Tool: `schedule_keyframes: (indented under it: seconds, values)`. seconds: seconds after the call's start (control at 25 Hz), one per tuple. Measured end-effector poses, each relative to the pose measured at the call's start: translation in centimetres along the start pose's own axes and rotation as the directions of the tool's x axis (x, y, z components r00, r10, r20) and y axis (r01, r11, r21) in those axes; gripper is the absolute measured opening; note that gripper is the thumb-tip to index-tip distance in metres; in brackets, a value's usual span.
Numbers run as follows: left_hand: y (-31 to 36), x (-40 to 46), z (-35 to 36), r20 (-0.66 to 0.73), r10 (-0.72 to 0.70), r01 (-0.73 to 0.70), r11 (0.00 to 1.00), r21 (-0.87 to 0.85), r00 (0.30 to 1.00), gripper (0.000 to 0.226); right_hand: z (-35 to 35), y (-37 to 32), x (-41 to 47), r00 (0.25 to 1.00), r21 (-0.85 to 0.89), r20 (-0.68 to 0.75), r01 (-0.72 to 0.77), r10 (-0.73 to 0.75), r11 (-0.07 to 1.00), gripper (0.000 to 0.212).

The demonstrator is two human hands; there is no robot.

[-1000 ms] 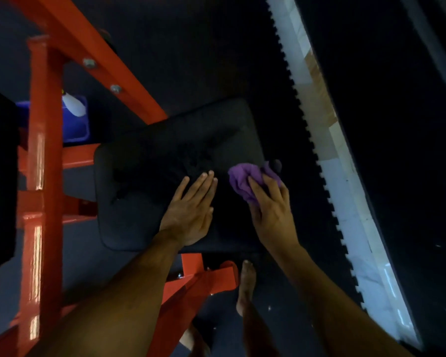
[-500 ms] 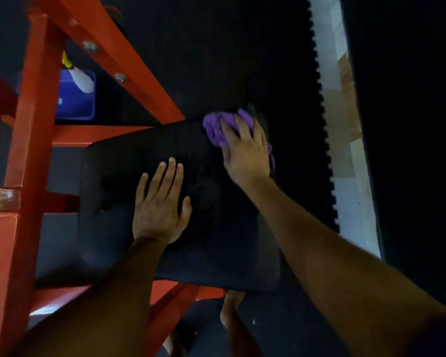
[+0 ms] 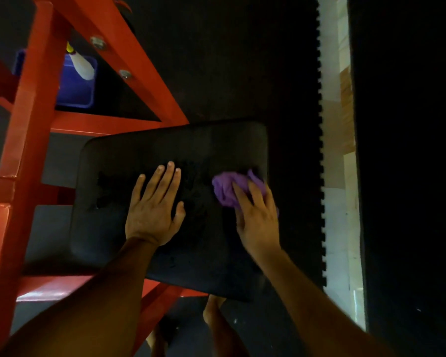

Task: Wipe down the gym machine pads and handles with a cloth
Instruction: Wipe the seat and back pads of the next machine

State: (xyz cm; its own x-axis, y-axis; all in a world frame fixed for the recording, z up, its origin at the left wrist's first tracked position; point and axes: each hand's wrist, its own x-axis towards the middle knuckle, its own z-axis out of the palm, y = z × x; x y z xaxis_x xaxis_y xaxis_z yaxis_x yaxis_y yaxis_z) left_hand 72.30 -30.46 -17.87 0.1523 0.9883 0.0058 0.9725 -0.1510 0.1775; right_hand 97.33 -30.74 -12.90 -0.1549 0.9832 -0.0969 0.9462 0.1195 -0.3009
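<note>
Wiping pad (image 3: 144, 253) right side | your right hand (image 3: 258, 222) pressed bunched cloth (image 3: 225, 189), fingers curled on it | left hand (image 3: 152, 212) flat, braced | next probably needs near edge.

Both forearms are bare from the lower edge of the view to the wrists; no sleeve shows. The left hand (image 3: 153, 212) and right hand (image 3: 258, 217) are bare, with short nails on the fingers (image 3: 169, 176). At six o'clock, a bare foot (image 3: 213, 309) shows.
</note>
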Motion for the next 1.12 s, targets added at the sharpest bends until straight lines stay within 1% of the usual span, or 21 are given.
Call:
schedule_keyframes:
  seconds: [0.08, 0.16, 0.2, 0.24, 0.28, 0.32, 0.36, 0.4, 0.44, 0.48, 0.52, 0.56, 0.64, 0.72, 0.8, 0.84, 0.92, 1.0, 1.04, 1.12]
  values:
    - [0.0, 0.1, 0.2, -0.012, -0.009, 0.009, 1.000, 0.008, 1.000, 0.077, -0.6, 0.4, 7.5, 0.997, -0.031, -0.072, -0.029, 0.026, 0.999, 0.063]
    - [0.0, 0.0, 0.3, -0.017, -0.011, 0.011, 1.000, 0.009, 1.000, 0.077, -1.5, 0.7, 14.4, 0.987, -0.016, -0.088, -0.137, 0.135, 0.990, 0.058]
    - [0.0, -0.1, 0.2, -0.021, -0.008, 0.008, 1.000, 0.002, 1.000, 0.076, -2.0, 0.8, 16.7, 0.977, 0.016, -0.083, -0.196, 0.197, 0.980, 0.054]
    - [0.0, -0.1, 0.2, -0.026, -0.006, 0.006, 1.000, -0.003, 1.000, 0.076, -2.3, 1.1, 17.6, 0.973, 0.024, -0.092, -0.210, 0.211, 0.977, 0.052]
    - [0.0, -0.1, 0.1, -0.028, -0.002, 0.001, 1.000, -0.008, 1.000, 0.076, -2.6, 1.2, 17.3, 0.976, 0.032, -0.119, -0.182, 0.184, 0.983, 0.051]
    - [0.0, 0.0, 0.0, -0.029, 0.004, -0.004, 1.000, -0.011, 1.000, 0.077, -2.6, 1.6, 15.6, 0.981, 0.043, -0.147, -0.118, 0.124, 0.992, 0.052]
    - [0.0, 0.0, 0.0, -0.029, 0.005, -0.006, 1.000, -0.011, 1.000, 0.077, -2.4, 2.0, 12.5, 0.984, 0.094, -0.163, -0.058, 0.073, 0.994, 0.053]
    - [0.0, 0.0, 0.0, -0.027, 0.005, -0.005, 1.000, -0.010, 1.000, 0.077, -1.9, 2.1, 8.4, 0.984, 0.171, -0.164, -0.038, 0.066, 0.985, 0.054]
    - [-0.1, -0.2, 0.1, -0.026, 0.004, -0.005, 1.000, -0.008, 1.000, 0.078, -1.1, 1.9, 3.5, 0.989, 0.209, -0.126, -0.054, 0.081, 0.976, 0.056]
    - [-0.1, -0.2, 0.2, -0.027, 0.007, -0.007, 1.000, -0.009, 1.000, 0.078, -0.6, 1.1, -1.5, 0.995, 0.184, -0.060, -0.064, 0.076, 0.981, 0.060]
    - [-0.2, -0.1, 0.3, -0.026, 0.010, -0.010, 1.000, -0.007, 1.000, 0.077, -0.3, 0.4, -5.3, 0.999, 0.117, 0.002, -0.053, 0.053, 0.992, 0.064]
    - [-0.3, 0.0, 0.4, -0.024, 0.010, -0.010, 1.000, -0.004, 1.000, 0.077, 0.1, 0.4, -7.0, 0.999, 0.095, 0.038, -0.040, 0.037, 0.995, 0.065]
    - [-0.3, 0.0, 0.5, -0.025, 0.010, -0.010, 1.000, -0.009, 1.000, 0.078, 0.4, 0.7, -3.6, 0.999, 0.106, 0.020, -0.038, 0.036, 0.994, 0.062]
    - [-0.4, -0.1, 0.6, -0.043, 0.015, -0.015, 1.000, -0.011, 0.999, 0.078, -0.3, 0.3, 3.5, 0.995, 0.084, -0.054, -0.085, 0.089, 0.993, 0.060]
    - [-0.7, -0.1, 0.7, -0.046, 0.010, -0.010, 1.000, -0.008, 0.999, 0.077, -1.1, -0.2, 9.3, 0.984, 0.056, -0.067, -0.161, 0.164, 0.985, 0.060]
    - [-0.7, -0.2, 0.6, -0.051, 0.005, -0.005, 1.000, -0.010, 0.999, 0.077, -1.2, -0.2, 10.5, 0.984, 0.053, -0.066, -0.160, 0.163, 0.986, 0.058]
    - [-0.5, 0.2, 0.1, -0.048, 0.024, -0.025, 0.999, -0.022, 0.999, 0.076, -1.9, -0.1, 10.3, 0.990, 0.084, -0.093, -0.094, 0.102, 0.992, 0.054]
    - [-0.5, -0.1, -1.3, -0.043, 0.033, -0.037, 0.996, -0.086, 0.999, 0.076, -4.1, 0.0, 8.0, 0.995, 0.127, -0.084, -0.045, 0.056, 0.991, 0.054]
    - [-0.9, -0.5, -1.9, -0.056, -0.007, 0.001, 0.994, -0.112, 0.998, 0.076, -5.1, -0.3, 6.6, 0.996, 0.127, -0.092, 0.001, 0.011, 0.992, 0.056]
    - [-3.0, -1.1, -2.4, -0.090, -0.201, 0.195, 0.978, -0.072, 0.975, 0.072, -5.1, -1.8, 2.7, 0.989, 0.066, -0.095, 0.123, -0.117, 0.990, 0.057]
